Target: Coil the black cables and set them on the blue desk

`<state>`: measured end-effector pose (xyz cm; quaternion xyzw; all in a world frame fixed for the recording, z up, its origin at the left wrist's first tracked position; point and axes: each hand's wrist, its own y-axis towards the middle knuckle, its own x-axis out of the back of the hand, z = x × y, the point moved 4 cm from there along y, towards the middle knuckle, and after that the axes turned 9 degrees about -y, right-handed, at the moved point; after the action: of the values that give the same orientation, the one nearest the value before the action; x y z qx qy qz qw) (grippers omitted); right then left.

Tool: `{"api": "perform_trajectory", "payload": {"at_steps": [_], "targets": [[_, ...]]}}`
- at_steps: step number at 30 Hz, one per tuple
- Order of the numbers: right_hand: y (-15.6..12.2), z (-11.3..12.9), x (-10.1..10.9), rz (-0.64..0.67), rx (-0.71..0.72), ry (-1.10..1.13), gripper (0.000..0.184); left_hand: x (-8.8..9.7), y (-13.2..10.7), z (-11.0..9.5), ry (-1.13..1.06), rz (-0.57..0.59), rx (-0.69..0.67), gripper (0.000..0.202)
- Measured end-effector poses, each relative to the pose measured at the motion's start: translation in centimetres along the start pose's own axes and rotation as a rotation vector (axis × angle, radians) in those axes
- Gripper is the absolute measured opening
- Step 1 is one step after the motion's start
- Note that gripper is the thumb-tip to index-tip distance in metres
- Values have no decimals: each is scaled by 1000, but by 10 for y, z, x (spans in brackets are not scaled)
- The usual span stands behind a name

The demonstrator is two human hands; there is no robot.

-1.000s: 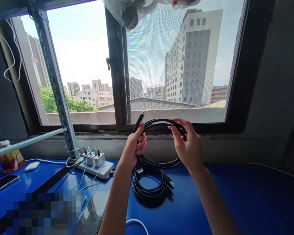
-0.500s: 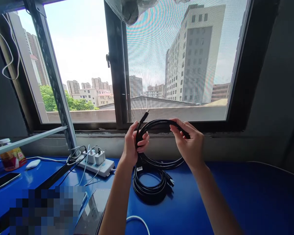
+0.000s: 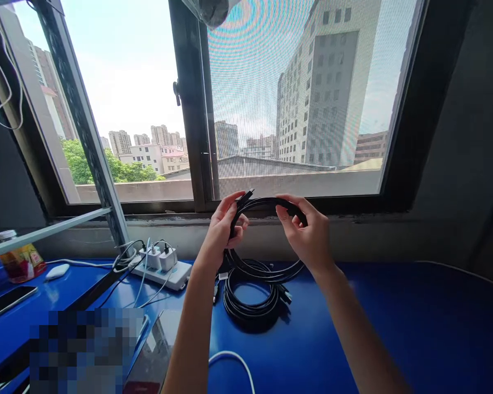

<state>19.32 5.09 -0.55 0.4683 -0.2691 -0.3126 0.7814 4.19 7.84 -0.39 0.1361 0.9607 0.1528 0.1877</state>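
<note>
A coiled black cable (image 3: 267,272) is held up between my two hands, its loops hanging above the blue table. My left hand (image 3: 227,221) is closed round the left side of the coil, with the thumb and forefinger by the cable's plug end (image 3: 246,196), which points up and right. The top right of the loops is pinched between the thumb and fingers of my right hand (image 3: 306,227). Below them, a second coiled black cable (image 3: 250,312) lies on the blue table (image 3: 312,339), partly overlapped in view by the held loops. Its plugs show on its right side.
On the left are a white power strip (image 3: 176,277) with chargers, a phone (image 3: 8,303), a bottle (image 3: 20,260) and a white mouse-like object (image 3: 57,272). A metal shelf post (image 3: 86,126) rises there. A white cable (image 3: 236,357) lies in front; a window (image 3: 201,137) stands behind.
My right hand has moved a little left with the coil, closer to my left hand. The left thumb and forefinger have shifted up to the plug end, which now leans further right.
</note>
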Motion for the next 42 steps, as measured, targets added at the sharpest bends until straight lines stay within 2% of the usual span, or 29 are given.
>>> {"api": "perform_trajectory", "payload": {"at_steps": [4,6,7,8,11,14,17,20,27,33,42], "targets": [[-10,-20,-30,287,-141,-141,24,22,11,19,310,-173,94,34],[-20,-34,-47,413,-205,-190,24,37,18,36,582,-197,144,37],[-26,-41,-54,455,-225,-203,23,42,22,45,766,-160,142,37],[-32,-48,-61,495,-239,-212,23,49,24,54,835,-151,149,34],[-57,-67,-81,631,-274,-249,20,66,29,84,982,-112,219,22],[-80,-80,-95,753,-284,-294,15,77,28,112,1126,-52,348,20],[-92,-85,-100,836,-280,-341,17,85,24,130,1234,-16,448,29],[-93,-86,-99,882,-289,-372,17,87,21,134,1277,29,477,33],[-87,-89,-93,914,-283,-405,16,82,19,123,1245,114,498,33],[-98,-95,-99,878,-290,-375,17,77,8,127,1255,59,556,45],[-104,-96,-105,942,-349,-270,19,74,-12,129,1267,-71,420,46]]}}
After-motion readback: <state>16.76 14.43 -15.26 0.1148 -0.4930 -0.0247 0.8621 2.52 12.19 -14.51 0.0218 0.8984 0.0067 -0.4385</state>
